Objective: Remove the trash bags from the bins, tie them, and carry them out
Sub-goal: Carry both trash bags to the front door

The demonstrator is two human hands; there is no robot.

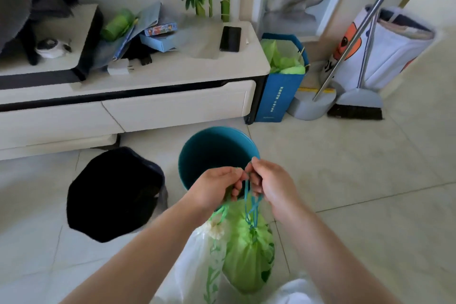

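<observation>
- Straight below the right grip point(274, 185) hangs the green bag point(249, 261), its drawstring point(252, 207) running vertically up into that pinch.
- Left grip point(217, 187), touching beside it, curls round the white bag point(195, 256) by its cord point(223, 212).

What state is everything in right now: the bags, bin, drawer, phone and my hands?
green bag, cinched shut, hanging from its drawstring
white bag, neck gathered, hanging
teal bin, upright, no liner inside
left hand, gripping the white bag's strings
right hand, pinching the green bag's drawstring
drawer, closed
phone, screen dark
</observation>
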